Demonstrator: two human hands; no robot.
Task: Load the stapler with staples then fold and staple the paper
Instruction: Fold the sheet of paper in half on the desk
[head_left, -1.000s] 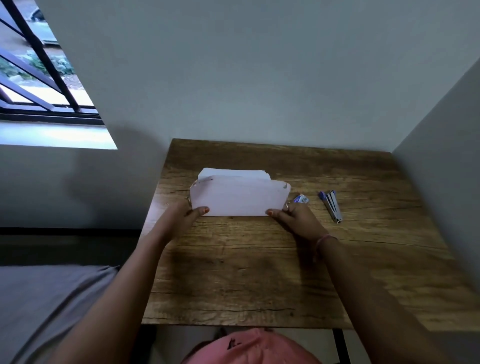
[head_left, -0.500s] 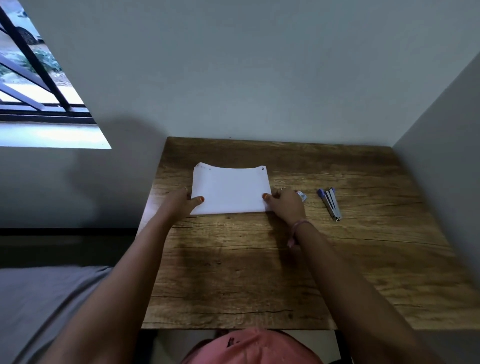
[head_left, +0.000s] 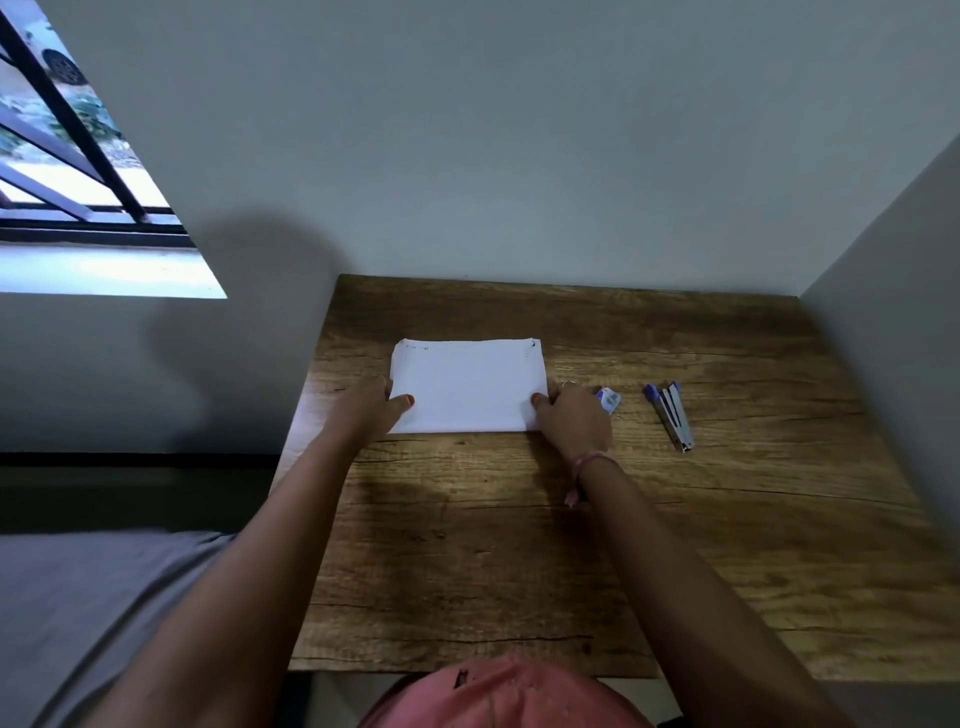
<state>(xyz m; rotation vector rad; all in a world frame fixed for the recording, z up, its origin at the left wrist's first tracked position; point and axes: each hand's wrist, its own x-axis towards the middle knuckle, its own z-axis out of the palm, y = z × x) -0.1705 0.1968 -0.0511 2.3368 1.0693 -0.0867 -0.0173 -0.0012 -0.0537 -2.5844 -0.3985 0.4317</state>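
Left hand (head_left: 371, 410) flat on the paper's left edge, thumb on top, fingers loose, gripping nothing. Paper (head_left: 470, 387) folded, lying flat mid-counter (head_left: 727, 545), far edges roughly lined up. Right hand (head_left: 574, 415) pins the right edge same way, thumb on the sheet, not clamped. Staple box (head_left: 609, 400) just beside the right hand. Stapler (head_left: 670, 415) further right, apart from the paper, lying untouched. Risks: letting go before creasing could let the fold spring open; uneven thumb pressure may skew edges; the right hand could knock the box reaching for the stapler
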